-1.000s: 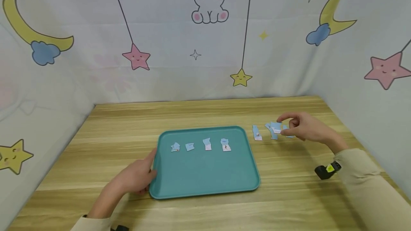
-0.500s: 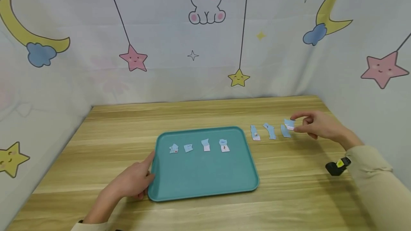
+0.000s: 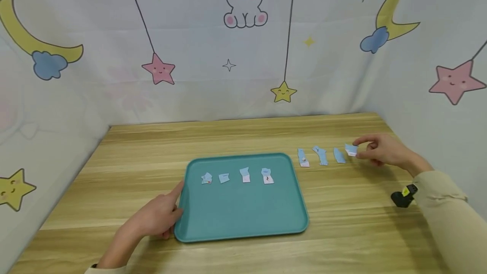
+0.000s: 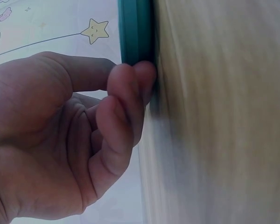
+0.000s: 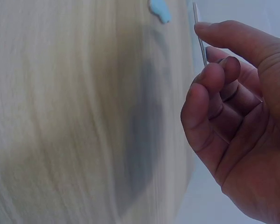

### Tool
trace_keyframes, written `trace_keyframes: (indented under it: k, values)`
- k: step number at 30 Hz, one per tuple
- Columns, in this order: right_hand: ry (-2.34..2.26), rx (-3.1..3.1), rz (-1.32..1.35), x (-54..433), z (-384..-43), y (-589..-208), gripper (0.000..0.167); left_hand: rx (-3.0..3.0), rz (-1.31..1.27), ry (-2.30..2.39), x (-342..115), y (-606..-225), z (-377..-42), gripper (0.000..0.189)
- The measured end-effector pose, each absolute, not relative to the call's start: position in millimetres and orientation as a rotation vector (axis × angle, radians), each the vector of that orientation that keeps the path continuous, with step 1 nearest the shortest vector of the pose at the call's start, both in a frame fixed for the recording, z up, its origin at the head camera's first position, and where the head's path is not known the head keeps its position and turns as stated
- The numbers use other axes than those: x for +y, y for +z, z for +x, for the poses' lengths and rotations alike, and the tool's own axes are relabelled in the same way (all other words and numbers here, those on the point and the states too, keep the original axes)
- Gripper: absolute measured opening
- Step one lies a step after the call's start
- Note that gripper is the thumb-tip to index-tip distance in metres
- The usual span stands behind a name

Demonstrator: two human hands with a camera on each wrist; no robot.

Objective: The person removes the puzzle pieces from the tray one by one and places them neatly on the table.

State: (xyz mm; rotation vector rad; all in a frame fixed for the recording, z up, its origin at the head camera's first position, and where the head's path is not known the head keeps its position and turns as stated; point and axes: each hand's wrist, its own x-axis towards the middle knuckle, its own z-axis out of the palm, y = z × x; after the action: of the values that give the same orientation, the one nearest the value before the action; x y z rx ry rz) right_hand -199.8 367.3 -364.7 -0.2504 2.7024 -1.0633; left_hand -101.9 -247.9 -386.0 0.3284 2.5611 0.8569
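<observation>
In the head view, my right hand [image 3: 384,149] pinches a small flat piece of printed card [image 3: 351,150], light blue with a pale pink edge, between thumb and fingertip. Seen edge-on in the right wrist view, this thin card piece [image 5: 200,39] is held off the wooden surface. My left hand [image 3: 156,215] grips the left rim of a teal tray [image 3: 243,215]; its fingers [image 4: 126,86] curl at the tray's edge in the left wrist view. Several similar pieces lie in a row on the tray, among them one with a dark mark [image 3: 267,176].
Between the tray and my right hand lie three more card pieces: one with a pink end [image 3: 303,158], a forked one [image 3: 321,155] and a plain blue one [image 3: 339,155]. The wooden table [image 3: 160,143] meets a patterned cloth backdrop [image 3: 198,96] at the back and sides.
My right hand has moved right with the card piece, from over the forked piece to beyond the plain blue one. My left hand still grips the tray's rim.
</observation>
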Motion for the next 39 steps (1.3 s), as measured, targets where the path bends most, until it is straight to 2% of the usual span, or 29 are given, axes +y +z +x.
trace_keyframes:
  k: [29, 34, 39]
  values:
    - [-0.924, 2.701, -0.186, 395, -208, -378, 0.053, 2.530, 0.326, 0.882, -246, -390, -102, 0.080]
    - [-0.930, 2.715, -0.202, 395, -207, -373, 0.060, 2.523, 0.353, 0.853, -247, -391, -104, 0.080]
    - [-0.929, 2.781, -0.251, 375, -210, -354, 0.058, 2.543, 0.308, 0.865, -248, -389, -103, 0.080]
